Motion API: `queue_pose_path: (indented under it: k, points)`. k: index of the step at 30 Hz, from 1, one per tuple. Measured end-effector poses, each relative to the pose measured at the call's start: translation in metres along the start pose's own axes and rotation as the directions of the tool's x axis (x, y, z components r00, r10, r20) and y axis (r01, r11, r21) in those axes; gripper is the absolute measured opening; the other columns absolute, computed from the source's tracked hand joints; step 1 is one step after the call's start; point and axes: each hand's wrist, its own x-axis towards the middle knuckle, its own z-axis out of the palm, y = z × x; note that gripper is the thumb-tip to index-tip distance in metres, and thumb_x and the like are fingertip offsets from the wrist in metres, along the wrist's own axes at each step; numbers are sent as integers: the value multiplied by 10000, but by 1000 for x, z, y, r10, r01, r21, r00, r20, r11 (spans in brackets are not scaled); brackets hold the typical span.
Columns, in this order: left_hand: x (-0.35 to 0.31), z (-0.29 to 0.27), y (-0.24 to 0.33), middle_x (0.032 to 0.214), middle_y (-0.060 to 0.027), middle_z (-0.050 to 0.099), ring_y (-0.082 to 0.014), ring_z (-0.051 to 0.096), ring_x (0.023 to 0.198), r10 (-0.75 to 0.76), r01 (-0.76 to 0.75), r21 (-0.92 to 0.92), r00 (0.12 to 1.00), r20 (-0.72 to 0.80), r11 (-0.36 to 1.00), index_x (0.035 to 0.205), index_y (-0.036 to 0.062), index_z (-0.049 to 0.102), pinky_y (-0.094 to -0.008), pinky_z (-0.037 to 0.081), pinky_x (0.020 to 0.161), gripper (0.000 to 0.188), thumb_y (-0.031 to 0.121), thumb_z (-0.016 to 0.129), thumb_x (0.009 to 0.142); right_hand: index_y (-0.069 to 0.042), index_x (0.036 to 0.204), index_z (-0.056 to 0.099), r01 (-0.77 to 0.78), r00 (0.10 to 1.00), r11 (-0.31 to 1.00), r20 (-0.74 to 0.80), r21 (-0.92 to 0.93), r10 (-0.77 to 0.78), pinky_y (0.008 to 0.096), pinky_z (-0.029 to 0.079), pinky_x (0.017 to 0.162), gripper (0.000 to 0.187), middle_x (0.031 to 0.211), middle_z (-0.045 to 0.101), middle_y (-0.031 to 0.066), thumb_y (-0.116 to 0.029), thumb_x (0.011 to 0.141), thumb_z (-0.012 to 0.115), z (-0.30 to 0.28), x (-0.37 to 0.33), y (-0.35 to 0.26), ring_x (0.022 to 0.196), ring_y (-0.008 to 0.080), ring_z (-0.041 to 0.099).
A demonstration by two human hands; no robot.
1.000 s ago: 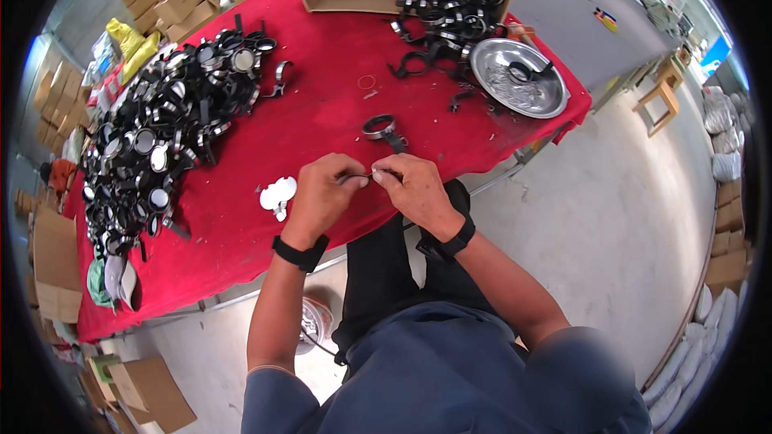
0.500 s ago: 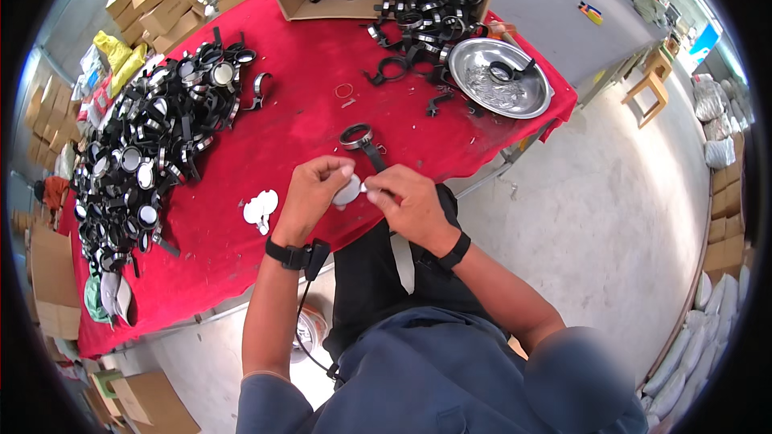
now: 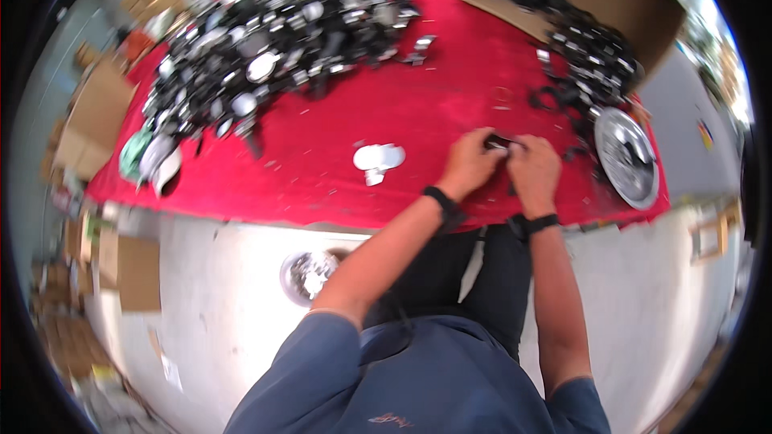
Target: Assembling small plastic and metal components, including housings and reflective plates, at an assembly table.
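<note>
Both hands meet over the red cloth, blurred by motion. My left hand (image 3: 470,167) is closed on one side of a black ring-shaped part (image 3: 498,142), which shows as a dark curved rim between the fingers. From the other side my right hand (image 3: 535,173) grips the same part, its fingertips close to the left ones. Most of the part is hidden by the hands; whether a white disc sits in it I cannot tell. To the left of my hands lie several white round discs (image 3: 378,158) in a small overlapping cluster.
A large heap of black ring parts (image 3: 261,68) covers the table's far left. At the far right, more spill from a cardboard box (image 3: 563,0). A steel bowl (image 3: 619,149) with small metal pieces stands right. Below the red-covered table (image 3: 322,193), a bucket (image 3: 310,275) is on the floor.
The view has swung left. Earlier my hands held a white disc and a small white bit, while the black ring part lay on the cloth; now both hands are on that part.
</note>
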Motion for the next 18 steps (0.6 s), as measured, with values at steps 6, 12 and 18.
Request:
queue_pose_path:
  k: [6,12,18]
  points:
    - [-11,5,11,1221,-246,756,-296,788,950,-71,67,-76,996,-54,995,1513,4,602,-398,624,861,683,105,849,885,-26,1056,813,-106,993,994,61,20,105,486,586,858,179,985,752,186,-119,919,744,-16,2,-13,953,392,741]
    - [-14,-2,15,1139,-235,761,-323,780,980,-77,68,-106,993,-88,992,1381,-44,686,-409,612,875,570,119,862,864,-14,1017,793,-15,995,999,102,-48,20,498,577,853,159,982,741,181,-101,889,754,-15,-3,-19,949,395,731]
    - [-12,0,-1,1152,-233,786,-354,793,1036,56,-58,-8,986,-156,998,1285,-13,747,-417,627,916,446,143,863,883,-42,972,787,55,998,996,39,-65,-53,511,574,799,129,936,735,192,-109,870,742,-8,-5,-12,896,408,719]
